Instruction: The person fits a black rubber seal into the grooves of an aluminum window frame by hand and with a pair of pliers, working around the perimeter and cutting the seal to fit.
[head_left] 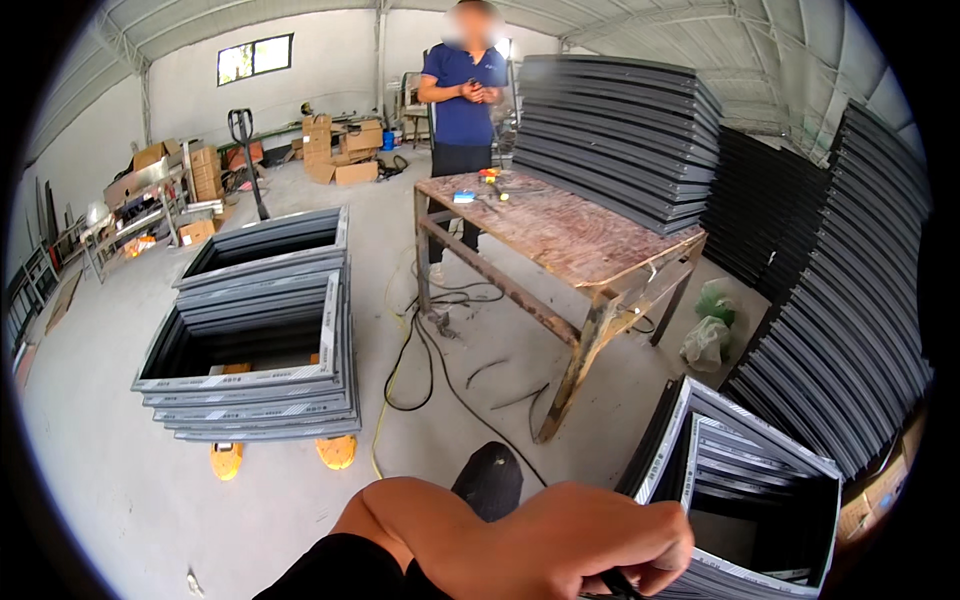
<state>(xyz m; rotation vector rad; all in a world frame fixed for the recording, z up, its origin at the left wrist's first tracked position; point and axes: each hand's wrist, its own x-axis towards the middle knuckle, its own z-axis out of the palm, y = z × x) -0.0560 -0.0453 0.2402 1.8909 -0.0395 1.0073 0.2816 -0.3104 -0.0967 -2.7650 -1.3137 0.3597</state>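
Note:
One bare arm comes in from the lower left with a black sleeve, and I take it for my left. My left hand (610, 548) is at the bottom edge with its fingers curled around a thin dark object (618, 585), most of which is cut off by the frame. It is right next to a stack of grey window frames (745, 470) with white-taped edges at the lower right. My right hand is not in view. A dark rounded shape (490, 480), perhaps my shoe, shows just behind the arm.
A rusty-legged wooden table (570, 235) stands ahead with small tools on it, and a person in a blue shirt (463, 95) stands behind it. Grey frames (265, 330) lie stacked on yellow-wheeled forks at left. Dark frames (850, 300) lean at right. Cables (425, 360) cross the floor.

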